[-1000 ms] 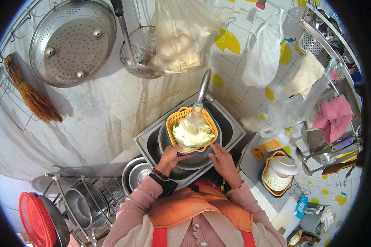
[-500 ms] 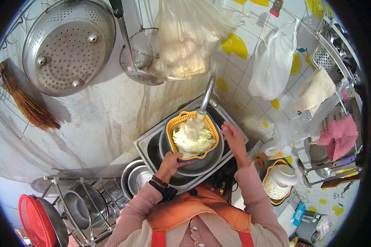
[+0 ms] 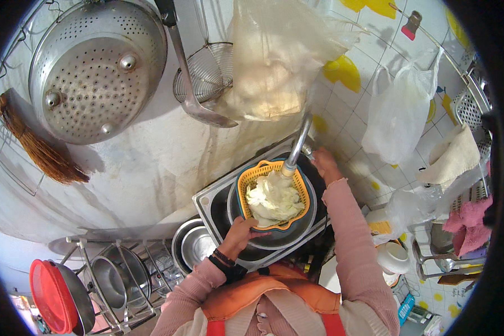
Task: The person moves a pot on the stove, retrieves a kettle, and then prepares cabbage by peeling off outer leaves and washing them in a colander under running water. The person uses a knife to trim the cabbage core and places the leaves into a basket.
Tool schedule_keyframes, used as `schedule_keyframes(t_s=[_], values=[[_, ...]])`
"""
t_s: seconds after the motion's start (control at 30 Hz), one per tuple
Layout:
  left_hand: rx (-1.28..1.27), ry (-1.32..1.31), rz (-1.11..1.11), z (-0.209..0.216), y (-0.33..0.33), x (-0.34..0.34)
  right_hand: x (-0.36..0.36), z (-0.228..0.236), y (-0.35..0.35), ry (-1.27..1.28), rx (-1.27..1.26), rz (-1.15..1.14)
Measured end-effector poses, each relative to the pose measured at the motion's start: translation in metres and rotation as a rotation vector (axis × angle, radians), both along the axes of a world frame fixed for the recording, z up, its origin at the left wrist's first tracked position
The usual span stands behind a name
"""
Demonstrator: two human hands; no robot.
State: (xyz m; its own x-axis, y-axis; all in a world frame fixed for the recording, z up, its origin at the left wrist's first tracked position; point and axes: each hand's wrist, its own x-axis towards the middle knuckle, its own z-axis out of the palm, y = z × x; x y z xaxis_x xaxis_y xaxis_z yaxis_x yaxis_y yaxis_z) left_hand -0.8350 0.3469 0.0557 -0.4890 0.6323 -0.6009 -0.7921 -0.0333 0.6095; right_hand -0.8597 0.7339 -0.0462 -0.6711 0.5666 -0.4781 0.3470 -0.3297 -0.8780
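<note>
Pale cabbage leaves (image 3: 271, 199) fill a yellow slotted basket (image 3: 305, 187) set in a dark blue outer bowl. It sits over a metal basin (image 3: 313, 215) in the sink (image 3: 203, 201). My left hand (image 3: 239, 234) grips the basket's near-left rim, thumb on top. At the back right of the sink, my right hand (image 3: 325, 164) is closed on the tap handle (image 3: 307, 150), its fingertips partly hidden. The curved metal tap (image 3: 301, 140) ends right above the leaves; whether water runs I cannot tell.
Metal bowls (image 3: 199, 246) stand left of the sink, beside a rack (image 3: 115, 243) with pans and a red strainer (image 3: 50, 297). A steamer pan (image 3: 89, 89), ladle (image 3: 193, 106), wire skimmer (image 3: 213, 70) and plastic bags (image 3: 400, 115) hang along the walls.
My right hand has moved from beside the basket, away from me, onto the tap handle. The left hand still holds the basket rim. The whole view has shifted slightly.
</note>
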Motion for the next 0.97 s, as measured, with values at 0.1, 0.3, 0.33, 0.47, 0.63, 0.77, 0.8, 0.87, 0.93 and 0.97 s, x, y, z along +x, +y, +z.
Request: schedule_keyframes(t_s=[0.1, 0.3, 0.33, 0.47, 0.63, 0.77, 0.8, 0.87, 0.93, 0.97], values=[[0.02, -0.006, 0.016, -0.003, 0.0, -0.001, -0.002, -0.001, 0.004, 0.043, 0.076, 0.085], [0.027, -0.002, 0.021, -0.004, 0.001, -0.003, 0.001, 0.014, -0.001, -0.065, 0.122, 0.152], [0.034, 0.011, 0.023, -0.004, 0.002, -0.004, 0.004, 0.02, -0.005, -0.064, 0.135, 0.135], [0.073, 0.009, 0.022, -0.001, 0.005, -0.006, 0.018, 0.055, -0.032, -0.051, 0.191, 0.079], [0.05, 0.033, -0.011, -0.001, 0.009, -0.007, 0.07, 0.086, -0.075, 0.156, 0.162, 0.176], [0.031, 0.026, 0.002, -0.003, 0.006, -0.008, 0.115, 0.097, -0.123, 0.052, 0.173, 0.132], [0.02, 0.021, 0.003, -0.004, 0.005, -0.008, 0.128, 0.102, -0.13, 0.034, 0.099, 0.156], [0.009, 0.026, 0.005, -0.005, 0.002, -0.004, 0.142, 0.106, -0.146, 0.025, 0.026, 0.215], [0.036, 0.054, -0.001, -0.003, -0.001, -0.003, 0.148, 0.106, -0.169, 0.016, 0.035, 0.2], [0.012, 0.04, -0.03, -0.002, -0.003, -0.004, 0.152, 0.108, -0.171, 0.021, 0.068, 0.178]])
